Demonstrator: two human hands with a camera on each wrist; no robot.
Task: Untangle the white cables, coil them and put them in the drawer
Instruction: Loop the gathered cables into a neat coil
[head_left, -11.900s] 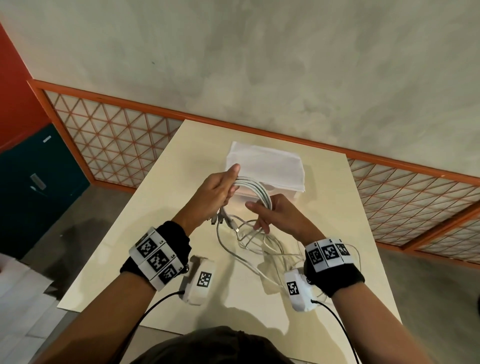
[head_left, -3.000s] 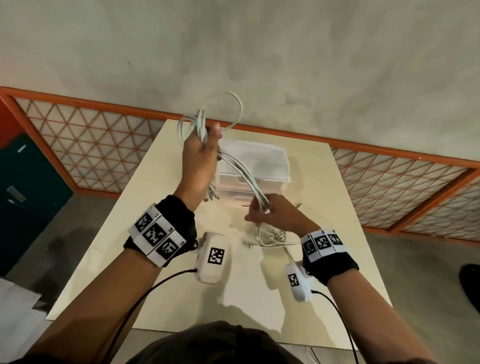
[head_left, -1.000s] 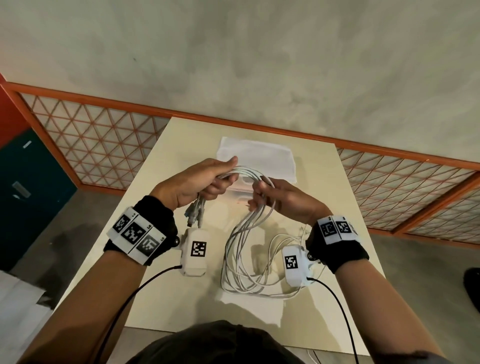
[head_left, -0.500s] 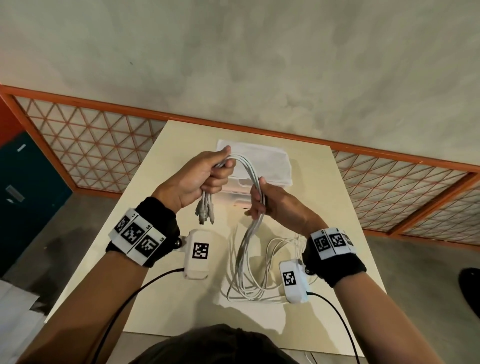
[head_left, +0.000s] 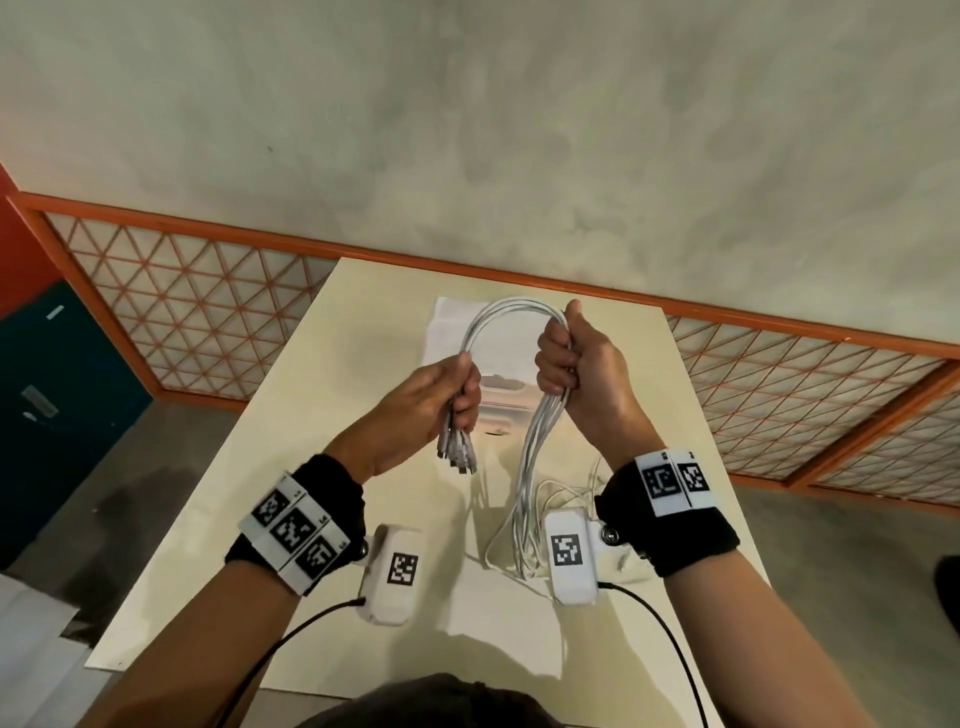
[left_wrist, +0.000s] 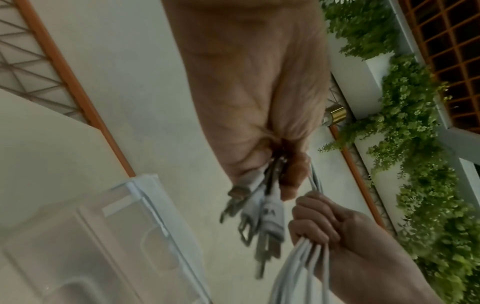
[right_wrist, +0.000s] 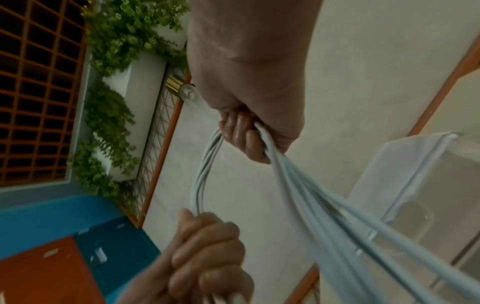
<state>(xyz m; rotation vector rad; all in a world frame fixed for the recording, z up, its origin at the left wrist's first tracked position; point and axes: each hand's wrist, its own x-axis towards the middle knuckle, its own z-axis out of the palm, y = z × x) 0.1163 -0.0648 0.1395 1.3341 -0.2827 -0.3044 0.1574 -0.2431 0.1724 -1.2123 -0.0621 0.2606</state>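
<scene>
My left hand (head_left: 426, 402) was clenched around the plug ends of the cables (head_left: 511, 312), the connectors dangling below my fist. My right hand (head_left: 582, 374) was clamped on the same bundle further along, so the cables arched between the two hands above the surface (head_left: 322, 415). Below my right fist the strands hung down to a loose heap on the near part of the surface. The clear drawer (left_wrist: 85, 232) sat on the far side, beyond both hands, under a white lid.
</scene>
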